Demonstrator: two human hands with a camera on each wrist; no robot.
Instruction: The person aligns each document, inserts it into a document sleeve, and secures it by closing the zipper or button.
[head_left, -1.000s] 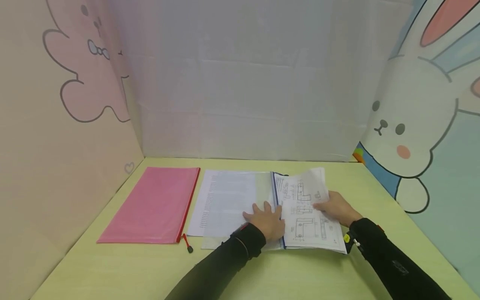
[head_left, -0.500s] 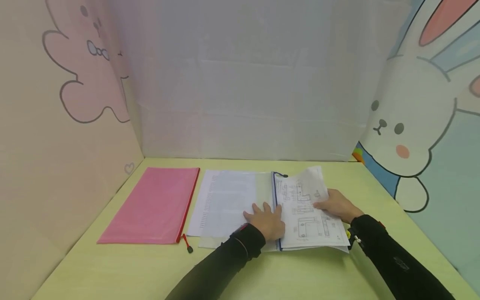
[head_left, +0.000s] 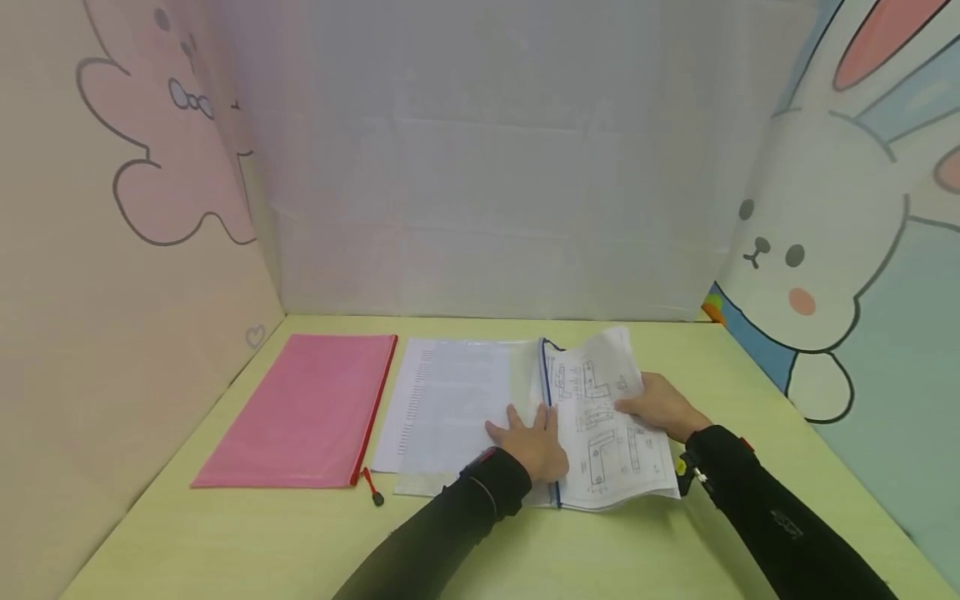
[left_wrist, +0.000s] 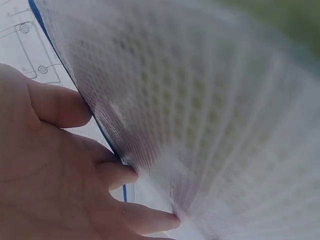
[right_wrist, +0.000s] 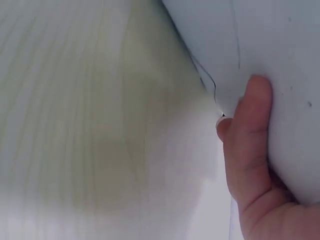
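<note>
A clear mesh zip pouch with a blue zipper edge lies on the yellow-green table, with printed pages inside it. My left hand rests on the pouch with fingers spread flat and the thumb along the blue edge. In the left wrist view the fingertips touch the mesh pouch by that blue edge. My right hand grips a sheaf of sheets with technical drawings, thumb on top. The sheets bow upward against the pouch's open side. The right wrist view shows one finger pressed against the white sheets.
A pink zip pouch with a red zipper pull lies flat to the left. Cartoon-printed panels wall the table on the left, back and right. Bare tabletop lies in front of the arms.
My right hand has shifted left with the sheets, whose far corner and right edge moved toward the pouch and bowed up more. The left hand has stayed put.
</note>
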